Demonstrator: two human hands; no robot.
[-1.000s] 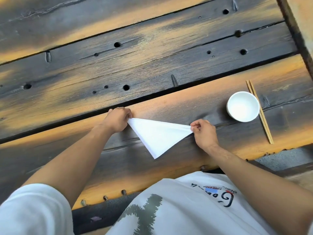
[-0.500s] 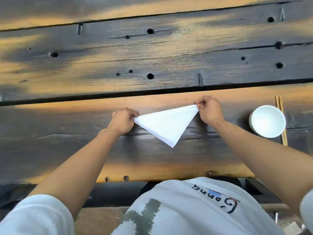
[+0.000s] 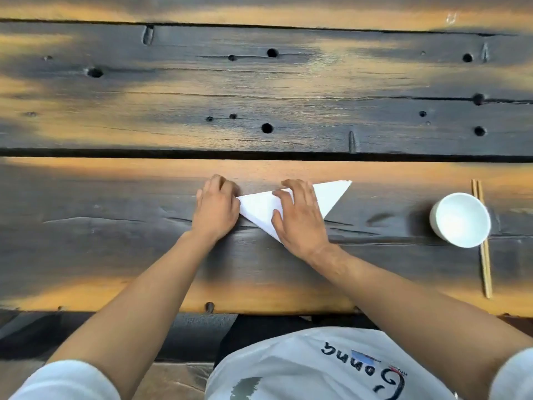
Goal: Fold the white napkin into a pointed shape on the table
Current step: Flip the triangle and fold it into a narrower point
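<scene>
- napkin (image 3: pixel 259 207) lay flat on the near plank of the table (image 3: pixel 115 249), already folded into a triangle with crisp edges.
- one tip pointed right (image 3: pixel 347 183), one pointed toward the person and was mostly hidden under the right hand, the third sat at the left hand.
- so the first diagonal fold looked done. judged roughly midway: it was pointed, but probably still needed creasing and further folds to narrow it.
- left hand (image 3: pixel 216 210) sat at the napkin's left corner, fingers curled down over that tip. it seemed to pin or pinch the corner; couldn't tell which, as the fingertips were hidden under the knuckles.
- right hand (image 3: pixel 300 217) lay palm down on the middle of the triangle, fingers (image 3: pixel 288 194) fairly straight and spread, pressing rather than gripping. nothing held in it.
- the thumb reached across the white surface toward the left hand; bare napkin showed between the two hands.
- the right tip stuck out past the right hand, free and uncovered, flat or nearly flat on the wood.
- likely next: run the flat hand along the fold to set the crease while the left corner stayed anchored.
- bowl (image 3: pixel 460 219) and chopsticks (image 3: pixel 484 255) sat well apart to the right, out of the way.
</scene>
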